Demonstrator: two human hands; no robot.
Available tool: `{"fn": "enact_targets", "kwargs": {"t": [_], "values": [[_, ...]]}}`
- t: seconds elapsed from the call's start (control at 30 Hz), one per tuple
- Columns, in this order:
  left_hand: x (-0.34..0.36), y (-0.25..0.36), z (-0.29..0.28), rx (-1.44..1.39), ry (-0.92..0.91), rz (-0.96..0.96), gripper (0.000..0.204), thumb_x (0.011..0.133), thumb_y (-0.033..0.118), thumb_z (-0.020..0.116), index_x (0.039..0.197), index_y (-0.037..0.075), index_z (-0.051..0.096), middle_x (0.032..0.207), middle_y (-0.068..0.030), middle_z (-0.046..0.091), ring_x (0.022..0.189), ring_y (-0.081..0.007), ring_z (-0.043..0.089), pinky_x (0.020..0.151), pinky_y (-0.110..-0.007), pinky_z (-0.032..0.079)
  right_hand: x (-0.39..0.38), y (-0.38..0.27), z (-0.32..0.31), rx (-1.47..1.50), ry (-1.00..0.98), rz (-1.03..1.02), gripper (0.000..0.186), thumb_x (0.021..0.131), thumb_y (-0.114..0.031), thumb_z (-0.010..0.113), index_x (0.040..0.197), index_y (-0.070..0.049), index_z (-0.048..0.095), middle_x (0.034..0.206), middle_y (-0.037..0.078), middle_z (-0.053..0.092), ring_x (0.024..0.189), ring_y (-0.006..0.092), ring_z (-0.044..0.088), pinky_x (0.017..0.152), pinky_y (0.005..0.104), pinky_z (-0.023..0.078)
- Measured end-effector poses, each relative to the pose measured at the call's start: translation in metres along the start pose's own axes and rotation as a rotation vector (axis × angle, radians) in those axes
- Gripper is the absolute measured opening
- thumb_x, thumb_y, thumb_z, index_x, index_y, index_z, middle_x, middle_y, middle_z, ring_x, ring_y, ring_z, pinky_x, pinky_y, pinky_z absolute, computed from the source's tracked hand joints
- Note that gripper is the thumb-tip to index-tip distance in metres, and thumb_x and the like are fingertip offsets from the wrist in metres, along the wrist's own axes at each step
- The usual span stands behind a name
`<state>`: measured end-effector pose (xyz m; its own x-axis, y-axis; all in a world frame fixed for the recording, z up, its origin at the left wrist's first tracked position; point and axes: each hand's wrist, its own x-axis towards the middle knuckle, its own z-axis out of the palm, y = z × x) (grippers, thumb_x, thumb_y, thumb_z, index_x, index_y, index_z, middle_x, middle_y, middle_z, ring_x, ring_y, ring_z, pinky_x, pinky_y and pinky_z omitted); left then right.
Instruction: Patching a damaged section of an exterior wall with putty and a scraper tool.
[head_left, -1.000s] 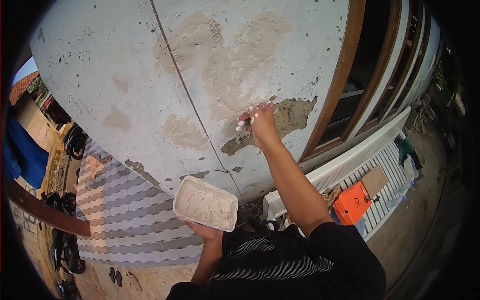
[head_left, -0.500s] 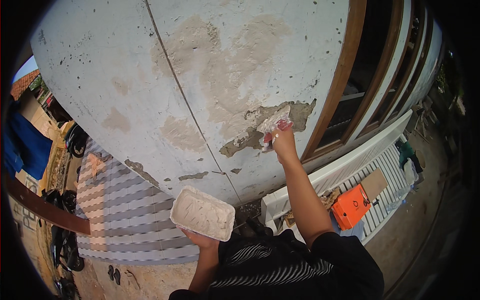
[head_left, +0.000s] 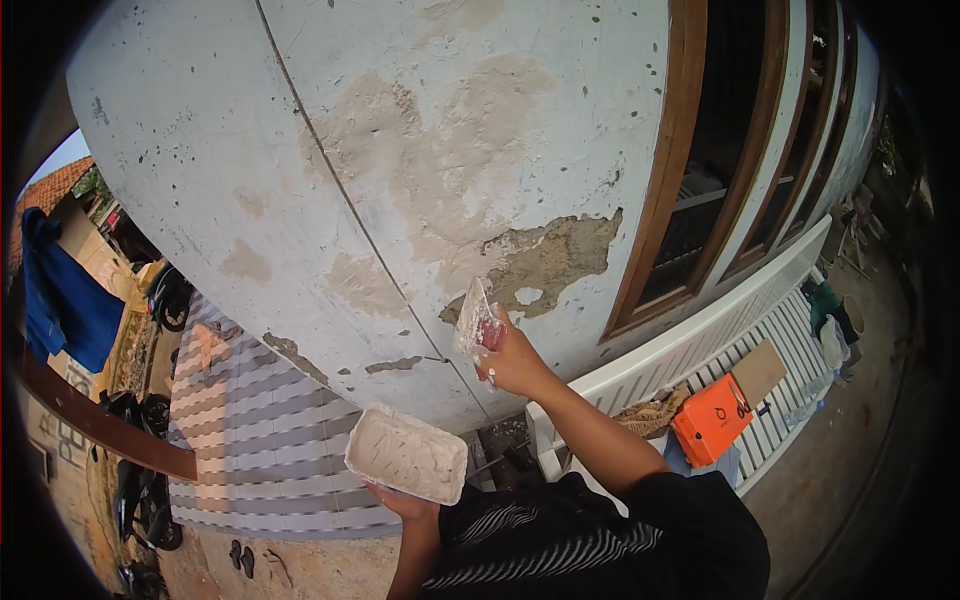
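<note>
My left hand [head_left: 408, 503] supports a shallow rectangular tray [head_left: 352, 442] from below, and pale, wet putty [head_left: 408, 452] fills it. My right hand [head_left: 517, 362] grips a putty-smeared putty knife [head_left: 471, 320] with a red handle. Its blade points up, in front of the lower end of a rough, bare grey-brown patch [head_left: 565, 258] in the white wall [head_left: 580, 130]; whether it touches the wall I cannot tell. Inside the patch lies a small white spot. Beige filled areas [head_left: 440, 165] spread above and to the left, and a thin dark cord [head_left: 330, 165] runs down the wall.
Brown-framed windows [head_left: 680, 190] stand to the right. Below them a white slatted bench [head_left: 765, 440] carries an orange box [head_left: 708, 420], scissors and cardboard. On the left are striped tiles [head_left: 270, 440], a brown beam [head_left: 110, 425], motorbikes, sandals and a hanging blue cloth [head_left: 75, 300].
My right hand has drawn the putty knife down and left, off the middle of the bare patch, which now shows. The tray has stayed nearly in place; the view has shifted slightly.
</note>
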<state>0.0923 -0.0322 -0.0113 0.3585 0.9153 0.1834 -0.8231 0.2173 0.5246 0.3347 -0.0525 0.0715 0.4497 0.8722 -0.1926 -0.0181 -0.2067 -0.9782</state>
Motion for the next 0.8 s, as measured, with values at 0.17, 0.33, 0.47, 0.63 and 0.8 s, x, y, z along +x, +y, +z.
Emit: {"fn": "enact_targets", "kwargs": {"t": [0.17, 0.33, 0.47, 0.63, 0.8], "values": [[-0.004, 0.009, 0.0, 0.08, 0.002, -0.002, 0.067, 0.091, 0.062, 0.029, 0.142, 0.017, 0.03, 0.144, -0.0078, 0.034, 0.128, -0.0326, 0.039, 0.103, -0.05, 0.035, -0.048, 0.093, -0.032, 0.293, 0.056, -0.189, 0.042, 0.082, -0.001, 0.053, 0.122, 0.002, 0.039, 0.09, 0.007, 0.059, 0.071, 0.0166, 0.06, 0.062, 0.0298, 0.049], [-0.008, 0.017, -0.012, 0.093, 0.023, -0.068, 0.069, 0.091, 0.063, 0.027, 0.142, 0.016, 0.029, 0.144, -0.008, 0.035, 0.128, -0.0329, 0.039, 0.104, -0.05, 0.035, -0.104, 0.114, -0.046, 0.644, 0.256, -0.082, 0.038, 0.082, 0.0, 0.054, 0.119, -0.001, 0.045, 0.098, 0.007, 0.058, 0.077, 0.0158, 0.06, 0.066, 0.0309, 0.051], [-0.017, 0.029, -0.02, 0.025, 0.022, -0.154, 0.069, 0.091, 0.063, 0.026, 0.142, 0.016, 0.028, 0.144, -0.0083, 0.034, 0.128, -0.0328, 0.038, 0.104, -0.05, 0.035, -0.131, 0.104, -0.032, 0.77, 0.258, -0.109, 0.048, 0.072, -0.002, 0.058, 0.119, 0.0, 0.046, 0.102, 0.007, 0.057, 0.087, 0.0175, 0.059, 0.076, 0.031, 0.05], [-0.044, 0.052, -0.022, 0.101, -0.122, -0.186, 0.07, 0.091, 0.064, 0.026, 0.143, 0.016, 0.027, 0.144, -0.0078, 0.034, 0.129, -0.0324, 0.038, 0.105, -0.049, 0.034, -0.159, 0.098, 0.011, 0.844, 0.142, -0.235, 0.05, 0.074, 0.0, 0.058, 0.122, 0.002, 0.045, 0.104, 0.008, 0.057, 0.094, 0.0191, 0.058, 0.085, 0.0312, 0.047], [-0.085, 0.089, -0.027, 0.138, -0.156, -0.224, 0.07, 0.091, 0.063, 0.027, 0.143, 0.016, 0.027, 0.144, -0.0079, 0.034, 0.129, -0.0321, 0.038, 0.105, -0.049, 0.034, -0.203, 0.104, 0.057, 0.758, 0.034, -0.227, 0.049, 0.077, 0.0, 0.06, 0.124, 0.001, 0.044, 0.106, 0.007, 0.057, 0.094, 0.0175, 0.058, 0.083, 0.0297, 0.048]]}}
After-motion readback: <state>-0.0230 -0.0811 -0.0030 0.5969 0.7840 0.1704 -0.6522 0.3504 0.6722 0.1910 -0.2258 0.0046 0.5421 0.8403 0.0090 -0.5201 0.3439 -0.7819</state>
